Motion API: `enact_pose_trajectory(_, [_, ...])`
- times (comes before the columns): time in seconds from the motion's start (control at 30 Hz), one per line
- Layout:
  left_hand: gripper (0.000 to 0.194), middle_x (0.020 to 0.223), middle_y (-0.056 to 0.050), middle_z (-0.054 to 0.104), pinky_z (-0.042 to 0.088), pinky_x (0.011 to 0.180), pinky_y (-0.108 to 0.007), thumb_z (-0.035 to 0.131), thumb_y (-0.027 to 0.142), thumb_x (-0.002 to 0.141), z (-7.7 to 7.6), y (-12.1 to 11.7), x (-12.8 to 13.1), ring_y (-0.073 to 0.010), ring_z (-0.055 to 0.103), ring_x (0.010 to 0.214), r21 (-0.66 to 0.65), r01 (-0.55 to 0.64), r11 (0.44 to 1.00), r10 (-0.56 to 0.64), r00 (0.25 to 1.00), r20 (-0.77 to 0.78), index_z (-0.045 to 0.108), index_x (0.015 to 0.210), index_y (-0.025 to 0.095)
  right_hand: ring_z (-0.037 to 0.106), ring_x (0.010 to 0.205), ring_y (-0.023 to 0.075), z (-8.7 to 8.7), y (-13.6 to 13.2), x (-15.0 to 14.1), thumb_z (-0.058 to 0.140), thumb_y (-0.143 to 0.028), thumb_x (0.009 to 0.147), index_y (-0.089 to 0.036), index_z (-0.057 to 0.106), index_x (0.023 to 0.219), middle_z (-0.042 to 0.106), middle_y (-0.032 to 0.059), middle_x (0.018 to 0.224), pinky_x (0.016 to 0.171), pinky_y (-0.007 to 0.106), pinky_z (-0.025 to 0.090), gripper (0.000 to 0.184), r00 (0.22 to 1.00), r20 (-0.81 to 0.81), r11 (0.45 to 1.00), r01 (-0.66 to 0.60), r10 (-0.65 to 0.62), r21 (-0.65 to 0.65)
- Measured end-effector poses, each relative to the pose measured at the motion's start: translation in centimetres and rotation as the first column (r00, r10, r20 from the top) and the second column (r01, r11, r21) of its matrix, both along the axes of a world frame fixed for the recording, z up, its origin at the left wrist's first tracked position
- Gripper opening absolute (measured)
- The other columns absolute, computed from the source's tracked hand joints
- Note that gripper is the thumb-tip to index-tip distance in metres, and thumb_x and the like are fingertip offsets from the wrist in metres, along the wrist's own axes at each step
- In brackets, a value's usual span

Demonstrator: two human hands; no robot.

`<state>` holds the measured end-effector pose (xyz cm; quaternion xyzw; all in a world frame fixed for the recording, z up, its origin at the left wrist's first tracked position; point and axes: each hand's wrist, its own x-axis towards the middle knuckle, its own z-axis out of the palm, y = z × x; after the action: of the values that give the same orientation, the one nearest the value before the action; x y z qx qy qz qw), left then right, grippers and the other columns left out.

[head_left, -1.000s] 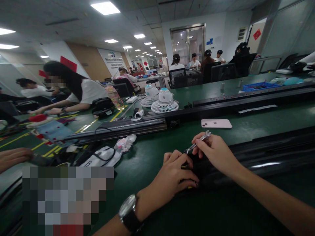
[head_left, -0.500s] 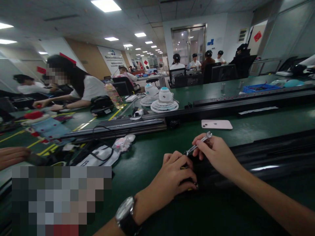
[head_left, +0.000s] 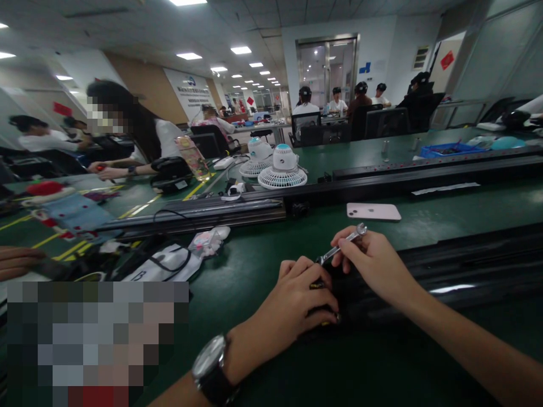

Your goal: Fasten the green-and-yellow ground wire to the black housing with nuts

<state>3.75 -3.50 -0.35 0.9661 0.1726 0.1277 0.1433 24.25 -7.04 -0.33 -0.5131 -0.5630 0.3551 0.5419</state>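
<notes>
The right hand (head_left: 360,254) gripped a wrench (head_left: 335,250), pointing toward the left hand (head_left: 292,299), which clasped the near end of a black bar (head_left: 475,271); steady bracing likely mattered.

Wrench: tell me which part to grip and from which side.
Pinch the wrench by its slim shaft, below the upper head, probably best from the right. It slants, that wider head up and to the right; thumb and fingers can close across the shaft, as the right hand does. Its lower end lies by the left hand, partly hidden, so that side looks crowded.
</notes>
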Motion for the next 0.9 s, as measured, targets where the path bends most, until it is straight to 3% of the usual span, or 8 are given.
enact_pose_trajectory(0.4, [0.018,0.113,0.002,0.062,0.026,0.087,-0.036,0.071,0.039,0.090,-0.34,0.27,-0.11,-0.0200,0.048,0.110,0.020,0.007,1.000,-0.007,1.000,0.011,0.068,0.106,0.031,0.063,0.058,0.0150,0.01,-0.07,0.02,0.053,-0.023,0.096,-0.016,0.065,0.093,0.071,0.0028,0.070,0.057,0.028,0.049,0.015,1.000,0.014,1.000,0.008,-0.008,0.003])
enact_pose_trajectory(0.6, [0.013,0.114,0.001,0.061,0.026,0.090,-0.037,0.061,0.025,0.098,-0.16,0.10,-0.38,-0.0184,0.048,0.112,0.016,0.008,1.000,-0.008,1.000,-0.006,0.065,0.109,0.030,0.063,0.058,0.0148,0.11,-0.17,0.06,0.053,-0.023,0.096,-0.016,0.065,0.094,0.072,0.0030,0.071,0.056,0.027,0.049,0.014,1.000,0.026,1.000,0.005,-0.005,0.008])
enact_pose_trajectory(0.8, [0.020,0.111,0.001,0.062,0.027,0.089,-0.037,0.068,0.045,0.091,0.01,0.19,-0.10,-0.0200,0.048,0.111,0.019,0.031,0.999,-0.031,1.000,-0.006,0.067,0.101,0.028,0.063,0.058,0.0146,0.02,-0.06,0.22,0.053,-0.021,0.095,-0.016,0.065,0.094,0.071,0.0027,0.071,0.057,0.027,0.049,0.013,1.000,0.025,1.000,0.006,-0.006,0.001])
enact_pose_trajectory(0.9, [0.015,0.112,0.001,0.062,0.028,0.089,-0.037,0.066,0.038,0.094,0.04,0.18,-0.17,-0.0204,0.048,0.112,0.044,0.036,0.998,-0.035,0.999,-0.018,0.066,0.104,0.027,0.063,0.058,0.0148,0.06,-0.10,0.27,0.053,-0.021,0.095,-0.016,0.065,0.094,0.071,0.0027,0.071,0.057,0.028,0.049,0.013,0.999,0.031,1.000,0.012,-0.012,0.000])
